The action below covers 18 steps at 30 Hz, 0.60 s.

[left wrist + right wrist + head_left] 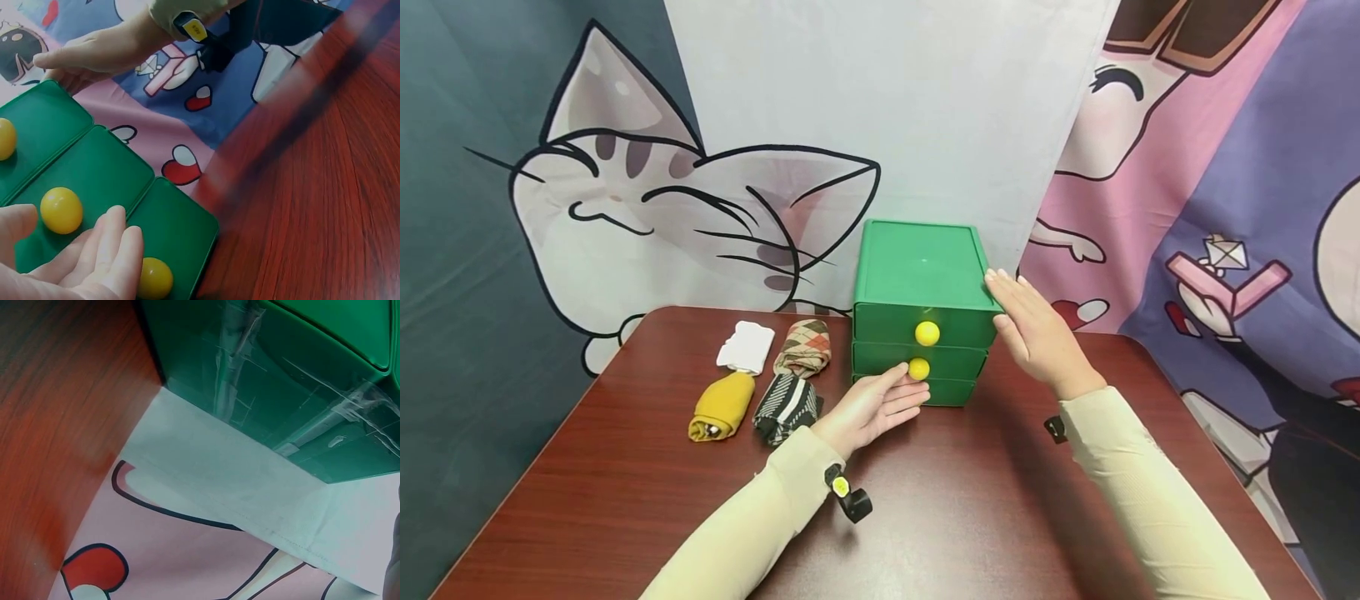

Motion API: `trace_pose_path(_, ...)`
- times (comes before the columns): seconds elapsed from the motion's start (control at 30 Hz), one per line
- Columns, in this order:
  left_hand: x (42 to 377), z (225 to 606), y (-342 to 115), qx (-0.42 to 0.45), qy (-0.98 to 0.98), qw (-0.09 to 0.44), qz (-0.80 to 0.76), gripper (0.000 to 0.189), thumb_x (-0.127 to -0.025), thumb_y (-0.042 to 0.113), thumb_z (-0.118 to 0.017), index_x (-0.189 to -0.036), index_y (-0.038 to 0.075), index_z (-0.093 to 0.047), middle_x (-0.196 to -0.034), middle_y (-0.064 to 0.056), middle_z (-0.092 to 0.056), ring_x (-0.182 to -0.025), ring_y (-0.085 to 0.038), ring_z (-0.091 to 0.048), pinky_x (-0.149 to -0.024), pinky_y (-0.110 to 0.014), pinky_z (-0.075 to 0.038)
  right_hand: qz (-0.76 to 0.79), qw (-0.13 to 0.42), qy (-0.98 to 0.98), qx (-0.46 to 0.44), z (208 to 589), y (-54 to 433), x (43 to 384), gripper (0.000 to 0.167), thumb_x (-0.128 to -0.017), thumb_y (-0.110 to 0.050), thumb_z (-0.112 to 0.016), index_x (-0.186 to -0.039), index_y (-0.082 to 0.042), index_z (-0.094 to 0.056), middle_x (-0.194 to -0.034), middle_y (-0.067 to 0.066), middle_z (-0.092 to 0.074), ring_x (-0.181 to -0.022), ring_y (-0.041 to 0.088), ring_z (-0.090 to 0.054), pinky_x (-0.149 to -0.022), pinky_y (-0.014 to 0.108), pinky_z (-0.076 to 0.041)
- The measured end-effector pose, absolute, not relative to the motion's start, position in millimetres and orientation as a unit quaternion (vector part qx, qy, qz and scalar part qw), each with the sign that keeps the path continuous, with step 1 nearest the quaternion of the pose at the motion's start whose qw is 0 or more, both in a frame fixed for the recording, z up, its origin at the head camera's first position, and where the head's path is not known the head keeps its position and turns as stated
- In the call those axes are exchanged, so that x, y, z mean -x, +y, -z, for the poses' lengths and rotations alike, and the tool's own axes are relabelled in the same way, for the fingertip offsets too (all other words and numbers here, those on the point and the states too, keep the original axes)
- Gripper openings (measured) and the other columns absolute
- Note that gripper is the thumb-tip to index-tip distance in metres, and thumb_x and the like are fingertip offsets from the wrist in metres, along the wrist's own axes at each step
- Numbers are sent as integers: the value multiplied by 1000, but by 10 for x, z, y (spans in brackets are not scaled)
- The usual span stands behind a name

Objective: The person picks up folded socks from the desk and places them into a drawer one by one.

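Observation:
A green three-drawer box with round yellow knobs stands at the back of the table. My left hand is at its front, palm turned up and fingers extended. Its thumb tip is beside the middle yellow knob; in the left wrist view that knob appears between thumb and fingers, not gripped. Whether the hand touches it I cannot tell. My right hand, fingers straight, lies against the box's upper right edge. The right wrist view shows the box's side with clear tape; the hand is mostly out of that view.
Left of the box lie a white folded cloth, an argyle-patterned rolled sock, a mustard rolled sock and a black-and-white patterned one. Behind the table hangs a cartoon-printed curtain.

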<state>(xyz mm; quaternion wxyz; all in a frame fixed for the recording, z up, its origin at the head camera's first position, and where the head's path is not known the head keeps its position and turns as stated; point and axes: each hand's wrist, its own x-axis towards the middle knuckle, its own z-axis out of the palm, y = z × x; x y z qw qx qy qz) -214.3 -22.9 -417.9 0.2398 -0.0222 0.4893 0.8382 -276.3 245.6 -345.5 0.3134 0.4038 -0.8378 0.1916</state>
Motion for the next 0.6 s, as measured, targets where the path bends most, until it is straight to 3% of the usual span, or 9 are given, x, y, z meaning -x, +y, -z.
trace_pose_path(0.6,2137,4233,-147,46,439,255,-860,44,-105,25,-58,-134,-7,-56,-130,-23,-65,-125,-33,-61,-116,-49,-37,-201,289,-846,-400,3424,2465,2719,61,-112,-40,-30,-149,5,-45,-152,21,-47,-143,38,-41,-125,43,-20)
